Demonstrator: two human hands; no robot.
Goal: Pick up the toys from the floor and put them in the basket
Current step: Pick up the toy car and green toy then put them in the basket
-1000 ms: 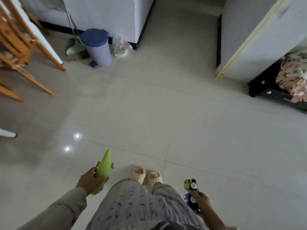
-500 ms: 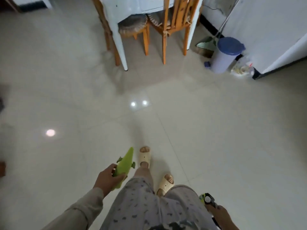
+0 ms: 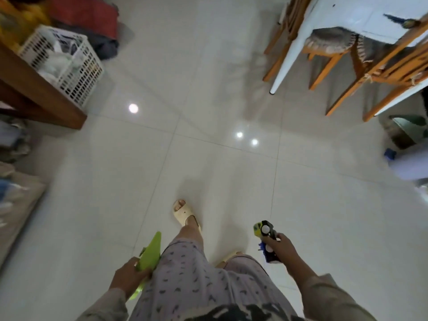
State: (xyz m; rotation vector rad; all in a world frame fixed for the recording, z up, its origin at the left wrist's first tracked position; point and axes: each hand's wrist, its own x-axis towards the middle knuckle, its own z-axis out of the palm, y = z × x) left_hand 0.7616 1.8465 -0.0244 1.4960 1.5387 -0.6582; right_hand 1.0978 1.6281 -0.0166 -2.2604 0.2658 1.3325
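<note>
A person on a tiled floor (image 3: 208, 112) grips a green crocodile toy (image 3: 149, 257) in the left hand (image 3: 129, 275) and a toy vehicle (image 3: 266, 242) in the right hand (image 3: 281, 250), the white lattice basket (image 3: 69, 66) standing at ten o'clock.

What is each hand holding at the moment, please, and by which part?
The left hand grips the green toy around its middle. The right hand holds the blue and yellow toy by its rear half.
</note>
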